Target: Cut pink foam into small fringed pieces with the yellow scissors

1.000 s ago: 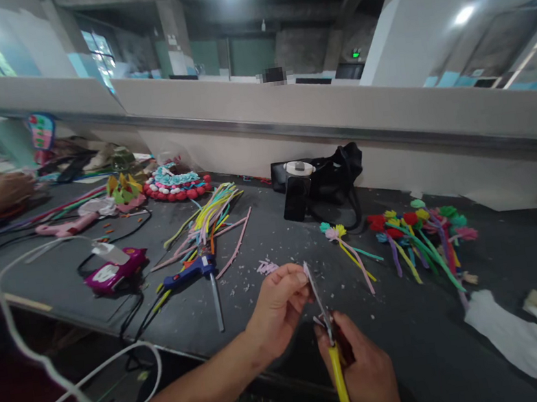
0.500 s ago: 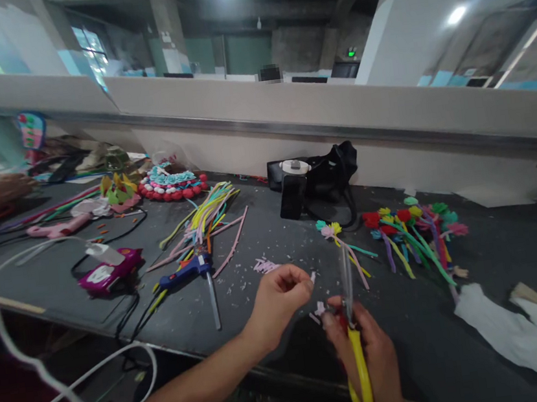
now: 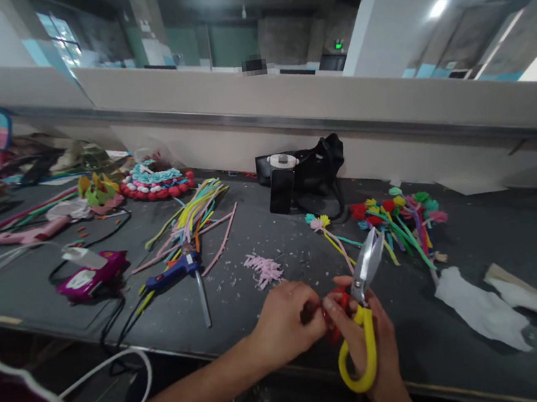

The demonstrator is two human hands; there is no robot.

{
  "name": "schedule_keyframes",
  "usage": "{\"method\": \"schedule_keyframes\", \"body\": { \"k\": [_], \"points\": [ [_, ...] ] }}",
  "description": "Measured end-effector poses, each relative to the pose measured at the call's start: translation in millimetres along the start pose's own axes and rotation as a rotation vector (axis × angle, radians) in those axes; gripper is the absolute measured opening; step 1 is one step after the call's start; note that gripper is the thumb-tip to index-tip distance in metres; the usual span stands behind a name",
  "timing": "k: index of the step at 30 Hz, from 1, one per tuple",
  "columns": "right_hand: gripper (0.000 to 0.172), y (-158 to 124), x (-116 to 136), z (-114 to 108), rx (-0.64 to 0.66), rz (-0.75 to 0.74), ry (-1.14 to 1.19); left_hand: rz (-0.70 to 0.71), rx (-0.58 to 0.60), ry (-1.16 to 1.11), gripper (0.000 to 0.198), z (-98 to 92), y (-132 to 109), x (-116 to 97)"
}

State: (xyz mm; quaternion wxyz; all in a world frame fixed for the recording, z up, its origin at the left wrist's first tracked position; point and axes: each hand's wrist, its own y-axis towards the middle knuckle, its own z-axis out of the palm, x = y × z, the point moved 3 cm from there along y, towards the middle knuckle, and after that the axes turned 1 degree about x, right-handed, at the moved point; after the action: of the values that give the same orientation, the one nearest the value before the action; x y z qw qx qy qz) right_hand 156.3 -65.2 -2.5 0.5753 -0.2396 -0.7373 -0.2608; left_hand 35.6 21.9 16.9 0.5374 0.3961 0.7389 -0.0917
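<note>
My right hand is closed round a pair of scissors with one yellow and one red handle. Their metal blades point up and lean to the right, over the table's front part. Beside the red handle, my left hand is pinched, its fingertips meeting those of my right hand. Whatever lies between those fingertips is too small or too hidden to make out. A pile of short pink pieces lies just beyond my left hand. Fuzzy-stemmed flowers in pink, yellow and teal rest past the scissors.
Left of the pile lie a blue glue gun, a bundle of fuzzy stems and a purple device. A phone leans against a black bag. More flowers and white tissue are on the right.
My left hand has moved right and down to meet my right hand. The scissors have turned, their blades now leaning right with the flat side showing. The whole view has shifted slightly.
</note>
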Motion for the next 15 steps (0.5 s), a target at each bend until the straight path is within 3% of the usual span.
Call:
{"method": "schedule_keyframes", "body": {
  "k": [4, 8, 11, 15],
  "points": [
    [0.04, 1, 6, -1, -0.009, -0.01, 0.043, -0.4, 0.17, -0.425, 0.008, -0.2, 5, 11],
    [0.04, 2, 10, 0, 0.027, -0.012, 0.037, -0.508, 0.26, -0.591, 0.006, -0.9, 6, 12],
    [0.039, 1, 11, -2, 0.001, -0.062, -0.043, -0.518, 0.212, -0.718, 0.004, -1.6, 6, 10],
    [0.038, -3, 8, -3, -0.066, -0.236, -0.301, -0.465, -0.033, -0.927, 0.003, -9.1, 9, 7]
  ]
}}
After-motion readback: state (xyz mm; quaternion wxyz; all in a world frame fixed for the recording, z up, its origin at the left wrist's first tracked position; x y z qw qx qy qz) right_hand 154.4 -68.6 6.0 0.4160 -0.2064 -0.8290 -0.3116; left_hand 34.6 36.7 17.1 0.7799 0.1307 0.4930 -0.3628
